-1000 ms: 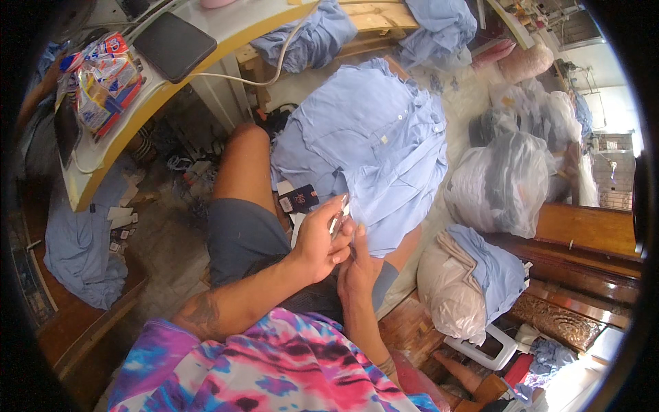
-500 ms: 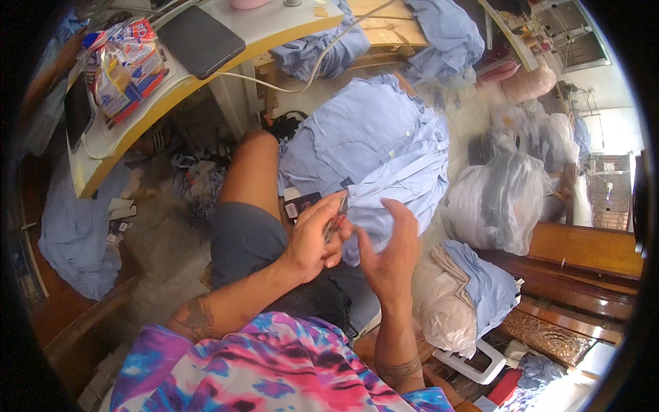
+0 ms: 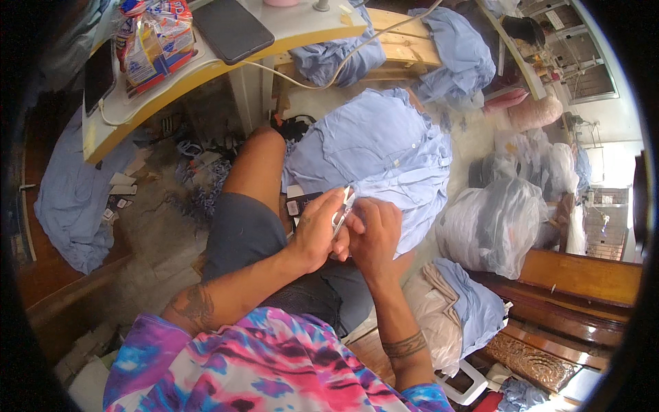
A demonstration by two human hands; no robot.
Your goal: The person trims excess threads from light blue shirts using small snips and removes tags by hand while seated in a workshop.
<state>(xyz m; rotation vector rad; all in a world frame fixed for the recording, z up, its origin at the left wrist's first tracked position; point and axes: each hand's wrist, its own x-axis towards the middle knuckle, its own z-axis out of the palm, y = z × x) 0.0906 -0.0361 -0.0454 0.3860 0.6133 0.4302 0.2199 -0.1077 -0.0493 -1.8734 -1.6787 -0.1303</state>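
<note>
Head view: the bare left hand (image 3: 317, 230) grips a slim, silvery metal tool (image 3: 340, 214) pointing toward one o'clock. At its three o'clock, the bare right hand (image 3: 377, 230) curls close; its grasp cannot be told. Light-blue, buttoned cloth garments (image 3: 367, 134) lie heaped at both hands' one o'clock.

1. Light-blue garment (image 3: 367, 137): woven cloth, matt, softly creased all over.
2. Small tool (image 3: 338, 217): bright and shiny, apparently metal.
3. Dark tag (image 3: 294, 207): smooth, card-like paper.
4. Shorts (image 3: 244, 237): matt grey cloth.
5. Tabletop (image 3: 307, 18): smooth, pale, with a slight sheen.
6. Flat black slab (image 3: 232, 29): smooth, low sheen.
7. Printed packet (image 3: 156, 48): crinkled, glossy plastic film.
8. Bulky bag (image 3: 491, 226): clear plastic, wrinkled, catching highlights.
9. Slats (image 3: 401, 42): pale wood, visibly grained.
10. Carved panel (image 3: 532, 357): brown wood, glossy as if varnished, rough with relief.
</note>
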